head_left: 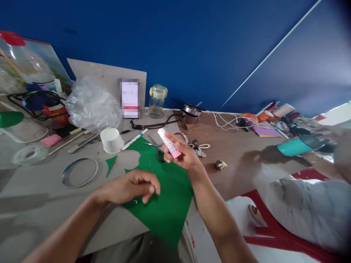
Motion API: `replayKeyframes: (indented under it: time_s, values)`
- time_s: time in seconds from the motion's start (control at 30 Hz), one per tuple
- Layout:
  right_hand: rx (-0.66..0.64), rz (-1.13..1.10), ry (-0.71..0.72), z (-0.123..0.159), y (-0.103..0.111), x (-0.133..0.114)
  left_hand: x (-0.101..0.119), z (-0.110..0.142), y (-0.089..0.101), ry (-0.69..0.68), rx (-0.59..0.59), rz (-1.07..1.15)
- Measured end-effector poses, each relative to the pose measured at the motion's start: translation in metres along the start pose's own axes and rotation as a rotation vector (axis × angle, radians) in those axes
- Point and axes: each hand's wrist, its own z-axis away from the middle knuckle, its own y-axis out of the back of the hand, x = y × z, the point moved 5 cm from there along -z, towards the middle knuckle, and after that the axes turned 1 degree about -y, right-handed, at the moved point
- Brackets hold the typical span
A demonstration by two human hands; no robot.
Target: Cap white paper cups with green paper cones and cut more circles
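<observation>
My right hand (182,151) is closed around a glue stick (170,144), white with pink printing and a pink end. Its white end points up and to the left. Over the green sheet (167,197), my left hand (128,186) has its fingers curled in, and nothing shows between them. Round cut-outs mark the sheet's upper left edge. A small green scrap (111,165) lies left of it. Behind the sheet are scissors (152,143), with their handles partly behind my right hand, and a white marker (135,139).
A white cup (112,140), a tape ring (79,172) and a clear tape roll (29,155) stand on the left. At the back are a phone (129,98), a glass jar (157,101) and a plastic bag (91,104). On the right, another person's arm (318,159) is beside a teal cup (294,147).
</observation>
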Motion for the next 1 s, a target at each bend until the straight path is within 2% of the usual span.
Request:
replayKeyframes:
  time_s: [0.1, 0.17, 0.23, 0.3, 0.37, 0.5, 0.6, 0.63, 0.67, 0.73, 0.77, 0.83, 0.9, 1.0]
  values:
    - [-0.088, -0.029, 0.024, 0.002, -0.004, -0.005, -0.007, 0.008, 0.035, -0.006, 0.410, -0.117]
    - [-0.125, -0.050, 0.049, 0.002, -0.006, -0.008, -0.008, 0.015, 0.050, -0.013, 0.506, -0.217]
    - [-0.170, -0.061, 0.069, 0.003, -0.008, -0.009, -0.010, 0.018, 0.051, 0.063, 0.403, -0.266]
    - [-0.209, -0.071, 0.089, 0.003, -0.008, -0.009, -0.012, 0.019, 0.040, 0.195, 0.172, -0.290]
    - [-0.222, -0.075, 0.102, 0.004, -0.006, -0.008, -0.009, 0.022, 0.027, 0.269, -0.014, -0.345]
    - [-0.201, -0.040, 0.095, 0.004, -0.002, -0.005, 0.007, 0.030, 0.013, 0.243, -0.114, -0.431]
    - [-0.158, -0.017, 0.079, 0.003, -0.001, -0.005, 0.015, 0.041, 0.001, 0.149, -0.392, -0.181]
    - [-0.146, -0.014, 0.077, 0.003, -0.001, -0.006, 0.018, 0.043, 0.004, 0.087, -0.394, -0.080]
    - [-0.137, -0.012, 0.074, 0.002, -0.002, -0.006, 0.020, 0.044, 0.011, 0.030, -0.311, -0.010]
    - [-0.135, -0.008, 0.078, 0.002, -0.004, -0.007, 0.018, 0.043, 0.033, -0.019, 0.006, 0.036]
    - [-0.143, -0.007, 0.082, 0.002, -0.004, -0.008, 0.015, 0.043, 0.041, -0.012, 0.125, 0.019]
    - [-0.158, -0.004, 0.087, 0.002, -0.006, -0.008, 0.010, 0.042, 0.048, -0.012, 0.243, 0.005]
    - [-0.148, -0.003, 0.084, 0.001, -0.006, -0.008, 0.010, 0.039, 0.043, -0.047, 0.193, 0.039]
    - [-0.098, -0.006, 0.086, 0.000, -0.004, -0.009, 0.018, 0.033, 0.020, -0.147, -0.082, 0.062]
